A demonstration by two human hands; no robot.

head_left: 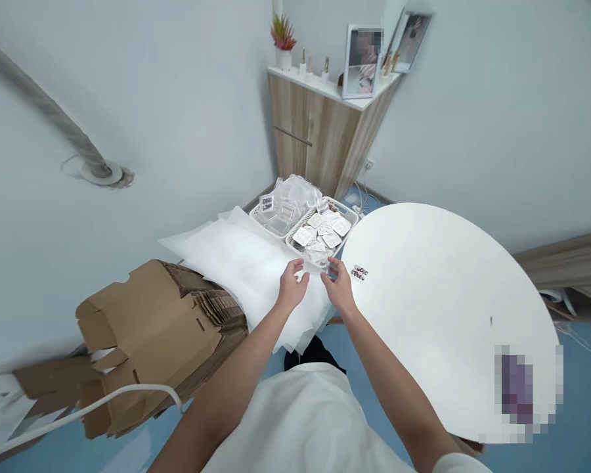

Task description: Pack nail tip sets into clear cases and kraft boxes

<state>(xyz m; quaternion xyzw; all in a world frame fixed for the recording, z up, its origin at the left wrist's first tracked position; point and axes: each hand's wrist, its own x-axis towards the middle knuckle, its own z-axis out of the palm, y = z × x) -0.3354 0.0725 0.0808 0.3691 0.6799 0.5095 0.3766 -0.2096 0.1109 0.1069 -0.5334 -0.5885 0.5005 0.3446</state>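
Between my two hands is a small clear plastic packet; whether it is a bag or a thin case I cannot make out. My left hand pinches its left side with thumb and fingers. On the opposite side, my right hand grips it the same way. Just beyond stands a white basket full of white square cards and small packs. Beside it, another white basket is heaped with clear plastic packs. A press-on nail set in dark and pale colours lies by my right hand.
White foam sheets lie under and left of my hands. Flattened cardboard boxes are stacked at the left. A round white table fills the right, with a blurred purple object. A wooden cabinet stands behind.
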